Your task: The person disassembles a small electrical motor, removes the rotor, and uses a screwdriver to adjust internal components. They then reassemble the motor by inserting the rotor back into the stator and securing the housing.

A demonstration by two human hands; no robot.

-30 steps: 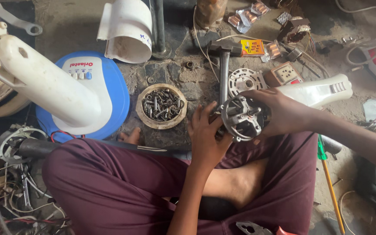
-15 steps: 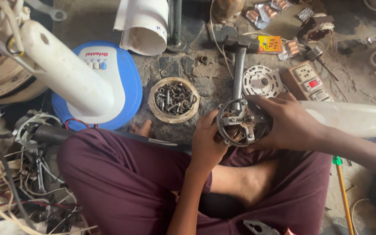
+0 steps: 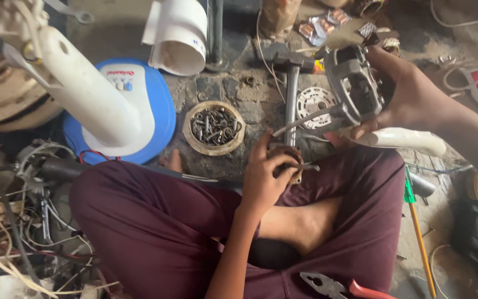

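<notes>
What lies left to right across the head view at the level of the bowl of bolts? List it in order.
Blue fan base → bowl of bolts → hammer → white perforated disc → grey motor housing in the right hand.

Dim, flat daylight; soft shadows; slight motion blur; white plastic mildly glaring; edges bowed, corners dark.

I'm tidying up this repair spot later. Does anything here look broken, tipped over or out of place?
The fan motor is in pieces: the right hand lifts the grey housing, the left hand holds a rusty part. The fan stand lies tipped on its blue base. Loose wires tangle on the floor.
</notes>
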